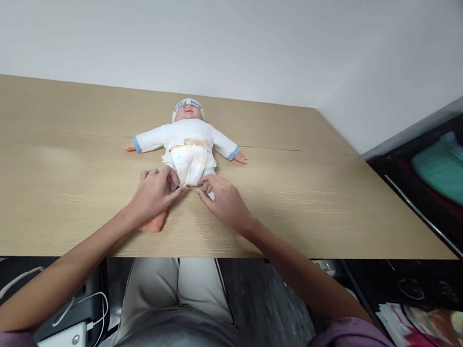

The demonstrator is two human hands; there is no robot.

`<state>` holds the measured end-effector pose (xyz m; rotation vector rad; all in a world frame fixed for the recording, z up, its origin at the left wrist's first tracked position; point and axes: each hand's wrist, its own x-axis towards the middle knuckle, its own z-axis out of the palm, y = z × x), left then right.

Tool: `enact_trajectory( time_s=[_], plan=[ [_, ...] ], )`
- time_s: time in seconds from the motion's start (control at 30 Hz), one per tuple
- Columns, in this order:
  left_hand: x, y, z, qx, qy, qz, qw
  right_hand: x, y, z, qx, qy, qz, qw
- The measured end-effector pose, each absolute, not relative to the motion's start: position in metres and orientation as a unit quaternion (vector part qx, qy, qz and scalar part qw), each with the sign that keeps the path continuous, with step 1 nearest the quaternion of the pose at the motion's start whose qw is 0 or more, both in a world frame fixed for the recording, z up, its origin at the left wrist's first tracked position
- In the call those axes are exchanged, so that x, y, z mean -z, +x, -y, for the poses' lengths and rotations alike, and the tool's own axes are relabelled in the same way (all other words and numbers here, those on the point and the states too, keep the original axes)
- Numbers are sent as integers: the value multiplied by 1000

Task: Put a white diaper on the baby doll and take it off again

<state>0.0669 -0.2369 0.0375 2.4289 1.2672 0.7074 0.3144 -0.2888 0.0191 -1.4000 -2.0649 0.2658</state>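
A baby doll [189, 129] in a white top with blue cuffs and a white lettered cap lies on its back on the table, arms spread. Around its hips is a white diaper [190, 159] with an orange printed band at the waist. My left hand [159, 188] pinches the diaper's lower edge near the doll's leg, and a bare foot [155, 222] shows beneath my wrist. On the other side, my right hand [221, 197] has its fingers closed at the diaper's lower right edge. The doll's other foot is hidden behind my right hand.
The wooden table [68, 188] meets a pale wall [206, 36] at the back. A white power bank [65, 346] with cables lies on a black seat at lower left. To the right are a black shelf and a green item [459, 173], blurred.
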Motion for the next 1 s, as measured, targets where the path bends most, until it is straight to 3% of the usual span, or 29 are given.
enact_trajectory(
  time_s=[0.17, 0.53, 0.87, 1.0],
  plan=[
    [-34, 79, 219, -244, 848, -452, 132, -20, 304, 270, -70, -594, 748, 288],
    [-24, 73, 213, -324, 843, -402, 147, -12, 304, 276, -66, -558, 756, 335],
    [-30, 76, 211, -282, 844, -413, 194, -9, 305, 275, -81, -545, 774, 312],
    [-27, 76, 208, -321, 809, -433, 235, -11, 304, 272, -122, -574, 730, 351]
  ],
)
